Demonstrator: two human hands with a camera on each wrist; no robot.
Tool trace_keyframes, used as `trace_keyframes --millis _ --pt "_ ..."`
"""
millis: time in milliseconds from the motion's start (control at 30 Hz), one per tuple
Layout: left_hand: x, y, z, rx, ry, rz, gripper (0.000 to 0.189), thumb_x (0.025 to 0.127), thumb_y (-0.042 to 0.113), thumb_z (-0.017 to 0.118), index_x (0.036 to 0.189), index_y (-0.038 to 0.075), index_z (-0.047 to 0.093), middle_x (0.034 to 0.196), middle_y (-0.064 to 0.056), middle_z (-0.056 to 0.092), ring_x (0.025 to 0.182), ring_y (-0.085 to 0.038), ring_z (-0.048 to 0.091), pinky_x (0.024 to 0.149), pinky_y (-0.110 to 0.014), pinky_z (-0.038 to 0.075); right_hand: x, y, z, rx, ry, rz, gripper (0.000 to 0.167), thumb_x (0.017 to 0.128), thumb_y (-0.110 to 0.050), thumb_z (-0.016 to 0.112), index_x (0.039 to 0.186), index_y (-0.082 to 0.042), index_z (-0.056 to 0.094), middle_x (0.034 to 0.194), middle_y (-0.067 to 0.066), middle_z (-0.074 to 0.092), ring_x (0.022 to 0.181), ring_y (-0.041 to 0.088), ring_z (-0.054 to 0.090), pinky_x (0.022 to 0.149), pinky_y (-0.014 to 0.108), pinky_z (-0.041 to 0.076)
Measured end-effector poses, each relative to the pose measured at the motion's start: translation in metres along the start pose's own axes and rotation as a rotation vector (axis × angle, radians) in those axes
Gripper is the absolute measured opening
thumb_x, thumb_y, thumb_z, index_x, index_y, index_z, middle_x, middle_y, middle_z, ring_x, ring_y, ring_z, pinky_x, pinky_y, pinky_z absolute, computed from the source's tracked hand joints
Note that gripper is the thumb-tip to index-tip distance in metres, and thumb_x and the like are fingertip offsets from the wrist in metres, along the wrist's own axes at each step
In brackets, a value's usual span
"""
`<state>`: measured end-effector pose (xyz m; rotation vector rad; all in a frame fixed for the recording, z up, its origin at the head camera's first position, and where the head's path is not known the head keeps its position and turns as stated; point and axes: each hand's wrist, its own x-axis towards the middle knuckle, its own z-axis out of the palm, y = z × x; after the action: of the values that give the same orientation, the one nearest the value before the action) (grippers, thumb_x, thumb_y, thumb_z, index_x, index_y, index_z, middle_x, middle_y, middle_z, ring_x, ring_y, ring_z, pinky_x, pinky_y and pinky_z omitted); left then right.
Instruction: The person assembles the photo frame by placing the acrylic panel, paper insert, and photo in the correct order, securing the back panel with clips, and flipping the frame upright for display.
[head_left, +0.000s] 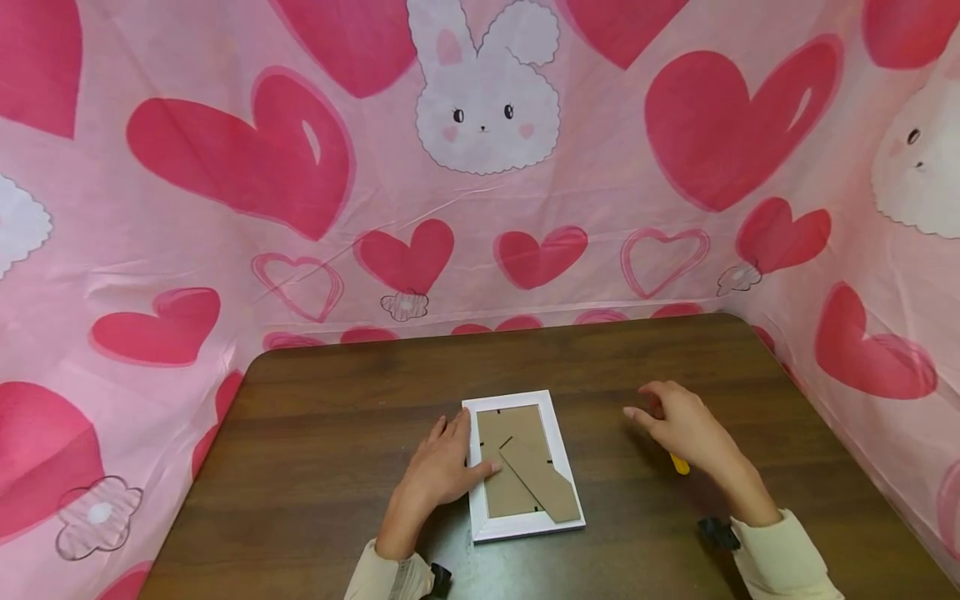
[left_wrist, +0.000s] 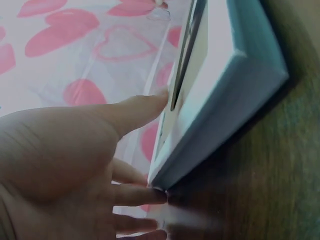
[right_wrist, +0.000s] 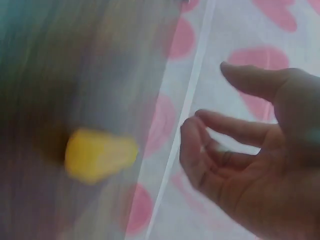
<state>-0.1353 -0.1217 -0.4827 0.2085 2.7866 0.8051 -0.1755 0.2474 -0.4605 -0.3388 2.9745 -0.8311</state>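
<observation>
A white picture frame [head_left: 513, 523] lies on the table with its brown backing board [head_left: 517, 422] facing up and its stand flap [head_left: 551, 492] folded flat, slanting to the lower right. My left hand [head_left: 438, 467] rests along the left side of the frame, fingers straight at its edge and thumb reaching over the backing. The left wrist view shows the frame's thick side [left_wrist: 230, 100] beside that hand. Off to the right, my right hand [head_left: 686, 425] hovers over the table, its fingers loosely bent around nothing. Below it lies a small yellow object [right_wrist: 97, 155], blurred and partly hidden in the head view.
The dark brown wooden table [head_left: 337, 417] has rounded far corners. A pink cloth [head_left: 480, 200] with hearts and rabbits hangs behind it and along both sides. Each wrist wears a dark band, below a cream sleeve [head_left: 783, 562] on the right arm.
</observation>
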Motion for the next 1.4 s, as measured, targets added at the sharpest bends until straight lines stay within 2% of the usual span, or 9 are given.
trace_keyframes --millis 133,233,433,533,667,833,1100,1267,1400 --pt "-0.003 0.004 -0.001 -0.069 0.060 0.009 0.088 0.093 0.040 0.078 0.154 -0.009 0.039 0.154 -0.029 0.051 0.149 -0.053 0.038 0.121 -0.066 0.034 -0.001 -0.021 0.021 0.114 -0.020 -0.095 0.040 0.095 -0.030 0.078 0.119 0.001 0.070 0.089 0.000 0.067 0.078 0.009 0.059 0.071 0.026 0.053" --pt "-0.005 0.006 -0.001 -0.098 0.112 -0.016 0.074 0.094 0.036 0.077 0.146 -0.009 0.049 0.138 -0.027 0.062 0.130 -0.046 0.055 0.111 -0.061 0.045 -0.003 -0.034 0.037 0.245 -0.112 -0.112 0.040 0.096 -0.030 0.077 0.121 0.000 0.069 0.093 -0.001 0.069 0.081 0.007 0.062 0.072 0.021 0.054" --pt "-0.005 0.008 0.000 -0.170 0.169 -0.043 0.043 0.095 0.033 0.075 0.119 -0.002 0.066 0.102 -0.015 0.069 0.091 -0.026 0.064 0.081 -0.045 0.056 -0.005 -0.050 0.056 0.642 -0.344 0.067 0.052 0.101 -0.031 0.070 0.137 0.005 0.058 0.124 0.018 0.070 0.105 0.023 0.073 0.090 0.033 0.063" --pt "-0.006 0.008 0.001 -0.186 0.188 -0.059 0.033 0.096 0.032 0.073 0.104 0.001 0.069 0.086 -0.009 0.067 0.078 -0.022 0.060 0.069 -0.038 0.051 -0.004 -0.055 0.060 0.875 -0.389 0.195 0.054 0.104 -0.029 0.066 0.141 0.010 0.053 0.134 0.027 0.063 0.111 0.029 0.074 0.096 0.043 0.061" --pt "-0.006 0.009 0.002 -0.161 0.232 -0.096 0.032 0.096 0.032 0.073 0.087 0.003 0.068 0.071 -0.006 0.060 0.068 -0.022 0.056 0.061 -0.036 0.045 -0.002 -0.060 0.063 1.040 -0.400 0.286 0.055 0.105 -0.030 0.063 0.140 0.012 0.053 0.133 0.024 0.062 0.106 0.025 0.074 0.097 0.043 0.061" --pt "-0.007 0.011 0.005 -0.170 0.232 -0.093 0.032 0.096 0.033 0.073 0.087 0.002 0.069 0.069 -0.005 0.058 0.067 -0.021 0.055 0.060 -0.035 0.044 0.000 -0.061 0.064 1.081 -0.403 0.285 0.054 0.105 -0.027 0.066 0.140 0.012 0.056 0.119 0.009 0.071 0.099 0.019 0.071 0.091 0.030 0.062" --pt "-0.007 0.015 0.011 -0.299 0.122 -0.005 0.034 0.101 0.035 0.068 0.079 0.009 0.065 0.058 0.008 0.046 0.054 -0.008 0.044 0.049 -0.024 0.034 0.004 -0.071 0.049 0.912 -0.290 0.240 0.053 0.099 -0.028 0.072 0.136 0.009 0.059 0.109 0.007 0.075 0.093 0.019 0.068 0.083 0.029 0.058" --pt "-0.009 0.019 0.008 -0.334 0.056 0.042 0.036 0.105 0.042 0.062 0.102 0.011 0.081 0.078 0.005 0.069 0.071 -0.008 0.057 0.063 -0.027 0.046 0.004 -0.090 0.035 0.856 -0.233 0.216 0.049 0.097 -0.027 0.073 0.131 0.005 0.060 0.113 0.014 0.075 0.092 0.021 0.069 0.086 0.035 0.060" --pt "-0.014 0.029 0.001 -0.434 0.027 0.014 0.051 0.107 0.051 0.054 0.128 0.010 0.074 0.099 -0.006 0.077 0.087 -0.015 0.068 0.077 -0.034 0.054 0.003 -0.108 0.032 0.882 -0.245 0.168 0.050 0.095 -0.026 0.075 0.130 0.005 0.060 0.116 0.017 0.073 0.092 0.022 0.070 0.085 0.040 0.062"
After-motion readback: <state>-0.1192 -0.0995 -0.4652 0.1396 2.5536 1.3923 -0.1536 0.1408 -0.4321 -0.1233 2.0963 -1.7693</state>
